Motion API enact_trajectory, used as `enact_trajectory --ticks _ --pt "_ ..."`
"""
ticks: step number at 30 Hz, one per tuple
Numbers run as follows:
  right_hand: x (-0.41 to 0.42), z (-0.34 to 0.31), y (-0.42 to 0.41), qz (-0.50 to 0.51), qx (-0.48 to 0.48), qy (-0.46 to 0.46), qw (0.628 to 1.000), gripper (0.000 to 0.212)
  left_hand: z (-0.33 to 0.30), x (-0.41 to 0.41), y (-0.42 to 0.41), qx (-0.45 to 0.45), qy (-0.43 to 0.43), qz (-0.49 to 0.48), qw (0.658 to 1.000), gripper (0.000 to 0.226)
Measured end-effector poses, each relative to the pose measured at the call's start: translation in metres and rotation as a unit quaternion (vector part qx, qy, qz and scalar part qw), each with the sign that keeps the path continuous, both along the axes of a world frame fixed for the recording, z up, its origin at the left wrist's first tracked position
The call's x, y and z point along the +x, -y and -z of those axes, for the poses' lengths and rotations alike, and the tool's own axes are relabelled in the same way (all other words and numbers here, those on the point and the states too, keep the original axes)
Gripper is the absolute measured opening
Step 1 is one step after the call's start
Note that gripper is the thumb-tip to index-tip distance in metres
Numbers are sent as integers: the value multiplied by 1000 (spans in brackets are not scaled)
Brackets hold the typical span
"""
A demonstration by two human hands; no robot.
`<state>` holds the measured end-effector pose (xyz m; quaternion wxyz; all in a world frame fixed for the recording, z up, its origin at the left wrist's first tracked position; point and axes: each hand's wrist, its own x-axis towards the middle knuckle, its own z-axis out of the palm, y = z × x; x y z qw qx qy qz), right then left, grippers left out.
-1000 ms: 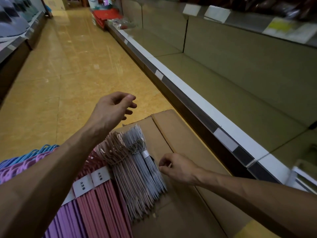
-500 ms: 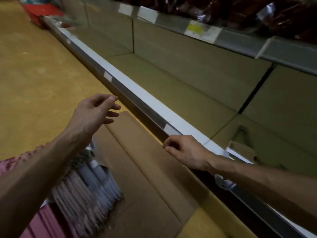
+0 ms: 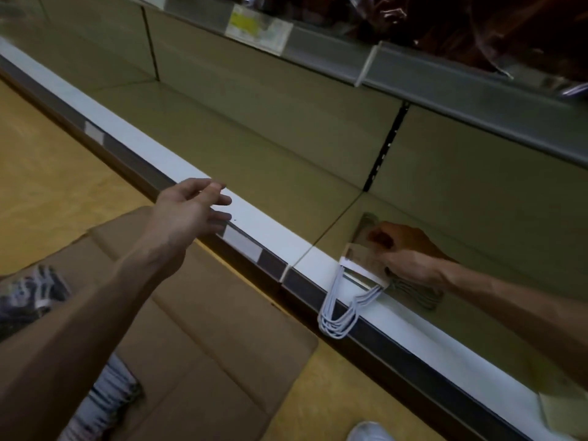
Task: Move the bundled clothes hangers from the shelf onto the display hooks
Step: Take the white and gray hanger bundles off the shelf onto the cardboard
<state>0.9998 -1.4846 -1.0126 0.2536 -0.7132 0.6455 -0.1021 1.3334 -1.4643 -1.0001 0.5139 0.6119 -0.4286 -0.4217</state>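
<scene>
A bundle of white clothes hangers (image 3: 342, 308) with a card band lies on the lowest shelf (image 3: 254, 160), its hooks hanging over the white front edge. My right hand (image 3: 405, 254) reaches over that edge and grips the bundle at the card band, fingers curled round it. My left hand (image 3: 191, 213) hovers with fingers spread just above the shelf's front edge, holding nothing. More bundled grey hangers (image 3: 105, 399) lie in a cardboard box (image 3: 206, 329) on the floor at lower left. No display hooks are in view.
The lower shelf is bare apart from the white bundle. An upper shelf rail with a yellow price tag (image 3: 257, 30) runs overhead, dark wrapped goods above it. A white shoe (image 3: 366, 432) stands on the yellow floor beside the box.
The view has swung right, toward the shelf. My right hand went from the shelf's front edge onto the white hanger bundle. My left hand moved forward to the shelf edge.
</scene>
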Motion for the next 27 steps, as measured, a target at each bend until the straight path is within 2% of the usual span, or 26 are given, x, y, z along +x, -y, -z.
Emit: enact_trajectory --ticks 5,10,16,20,27 --pt "-23 20 9 96 14 -65 993 21 14 -35 10 34 11 59 998 23" --pt "-13 31 29 163 56 -50 984 40 19 -54 15 42 41 108 992 23" --pt "-5 36 43 200 82 -41 976 25 22 -42 17 44 68 115 990 23" --pt "-3 35 47 194 77 -23 978 26 26 -28 16 53 76 106 990 24" --pt "45 13 50 95 -32 30 995 31 24 -3 9 57 83 99 990 21"
